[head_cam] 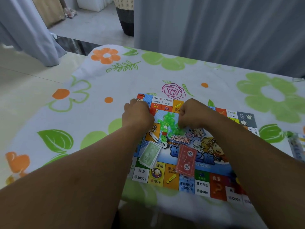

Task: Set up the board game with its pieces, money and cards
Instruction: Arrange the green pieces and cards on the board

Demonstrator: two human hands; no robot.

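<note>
The colourful paper game board (204, 184) lies flat on the flowered tablecloth. A cluster of small green plastic pieces (169, 122) sits over the board's centre, between my two hands. My left hand (138, 115) is curled at the cluster's left edge, its fingertips hidden behind the knuckles. My right hand (193, 115) is curled at the right edge, fingers pinching down into the green pieces. Nearer to me, a stack of green money notes (150, 155) lies on the board's left part. A stack of red cards (186, 160) lies beside it near the middle.
The table's cloth (99, 83) with green and orange flowers extends left and far of the board. A clear packet with printed contents (297, 146) lies at the right edge. Grey curtains (214, 27) hang behind the table. A woven basket (125, 15) stands on the floor beyond.
</note>
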